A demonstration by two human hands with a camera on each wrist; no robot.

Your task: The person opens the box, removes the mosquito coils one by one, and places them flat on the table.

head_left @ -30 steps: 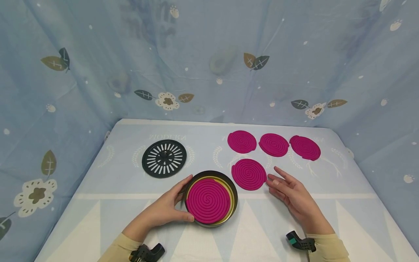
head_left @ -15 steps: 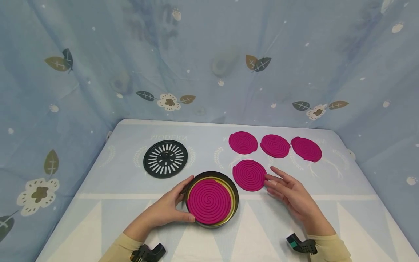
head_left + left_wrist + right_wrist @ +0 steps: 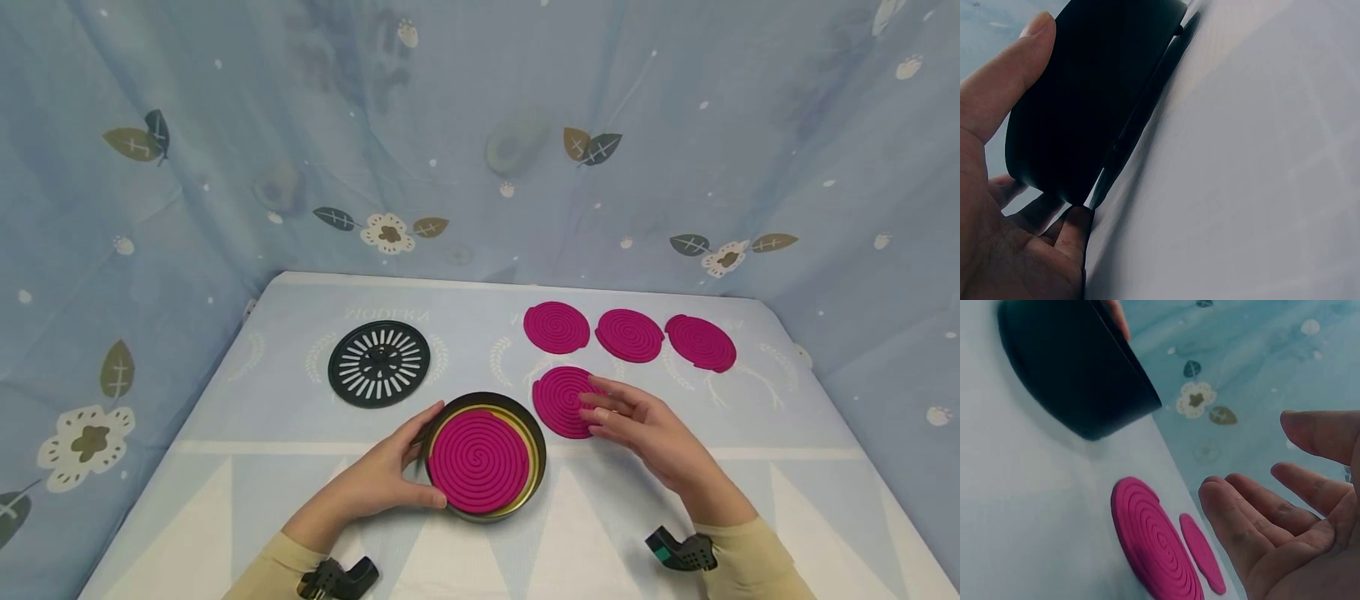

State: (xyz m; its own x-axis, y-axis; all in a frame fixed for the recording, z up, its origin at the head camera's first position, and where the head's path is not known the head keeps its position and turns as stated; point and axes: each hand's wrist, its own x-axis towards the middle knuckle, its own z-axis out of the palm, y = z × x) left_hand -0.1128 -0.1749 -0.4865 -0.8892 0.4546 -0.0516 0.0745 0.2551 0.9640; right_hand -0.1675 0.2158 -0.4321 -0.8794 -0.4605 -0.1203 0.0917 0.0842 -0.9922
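My left hand (image 3: 371,479) grips the left side of a round dark tin (image 3: 538,475) with a gold-coloured inside. In the left wrist view, thumb and fingers lie against the dark tin wall (image 3: 1097,94). A magenta mosquito coil (image 3: 478,460) lies inside the tin. Over another magenta mosquito coil (image 3: 557,402) on the table, my right hand (image 3: 648,433) reaches with fingers spread and covers its right edge. The right wrist view shows this hand (image 3: 1285,531) holding nothing, apart from the coil (image 3: 1154,534).
Behind lie a back-left coil (image 3: 557,327), a middle coil (image 3: 630,335) and a back-right coil (image 3: 701,342). A black slotted round lid (image 3: 379,364) rests on the table left of them. A patterned blue cloth (image 3: 480,208) hangs behind the table.
My right hand has moved left, from beside the nearest loose coil to over its right part. The left hand and the tin have stayed in place.
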